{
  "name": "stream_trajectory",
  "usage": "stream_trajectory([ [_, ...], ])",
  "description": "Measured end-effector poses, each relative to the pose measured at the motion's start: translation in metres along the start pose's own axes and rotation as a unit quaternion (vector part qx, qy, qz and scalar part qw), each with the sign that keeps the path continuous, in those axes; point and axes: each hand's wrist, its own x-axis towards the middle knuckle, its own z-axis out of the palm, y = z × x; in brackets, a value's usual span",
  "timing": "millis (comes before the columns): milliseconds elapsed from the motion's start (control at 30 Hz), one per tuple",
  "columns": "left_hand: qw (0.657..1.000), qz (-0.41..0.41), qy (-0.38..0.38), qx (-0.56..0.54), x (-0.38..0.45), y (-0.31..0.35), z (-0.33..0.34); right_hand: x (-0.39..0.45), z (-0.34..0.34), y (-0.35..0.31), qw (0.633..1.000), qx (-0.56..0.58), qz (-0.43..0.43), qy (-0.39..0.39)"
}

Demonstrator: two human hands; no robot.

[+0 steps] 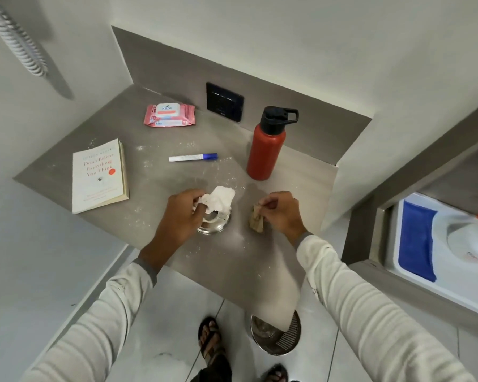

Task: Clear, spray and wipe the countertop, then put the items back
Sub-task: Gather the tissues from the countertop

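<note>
Countertop uncleared, dusted with white powder; step in hand looks like clearing trash. Nearest: left hand pinched shut on crumpled white tissue over a small steel bowl. Right hand fingers closed on a brown paper scrap touching the surface. Risk: lifting the tissue could nudge the bowl off the near edge, or drag powder about. Farther back: marker, book, red bottle, wipes pack.
</note>
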Motion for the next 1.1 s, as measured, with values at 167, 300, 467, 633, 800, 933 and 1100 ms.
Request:
stream_trajectory([
  [167, 0.999, -0.010, -0.034, -0.034, -0.046, 0.064, 0.036, -0.017, -0.047, 0.030, 0.995, 0.102, -0.002, 0.023],
  [300, 0.998, -0.011, 0.004, -0.059, -0.099, 0.124, 0.078, -0.051, -0.088, 0.060, 0.981, 0.185, -0.056, 0.026],
  [467, 0.989, -0.028, -0.078, -0.123, -0.198, 0.161, 0.141, -0.128, -0.135, 0.132, 0.961, 0.260, -0.062, 0.071],
  [633, 0.968, -0.073, -0.235, -0.051, -0.260, 0.105, 0.219, -0.172, -0.098, 0.243, 0.980, 0.185, 0.001, 0.068],
  [800, 0.951, -0.224, -0.215, 0.006, -0.277, 0.003, 0.314, -0.177, -0.011, 0.345, 0.989, 0.088, 0.120, -0.003],
  [933, 0.937, -0.311, -0.156, 0.027, -0.263, -0.057, 0.383, -0.161, 0.039, 0.395, 0.986, -0.008, 0.167, -0.020],
  [1100, 0.928, -0.296, -0.213, 0.074, -0.263, -0.090, 0.431, -0.150, 0.074, 0.429, 0.970, -0.130, 0.167, -0.117],
])
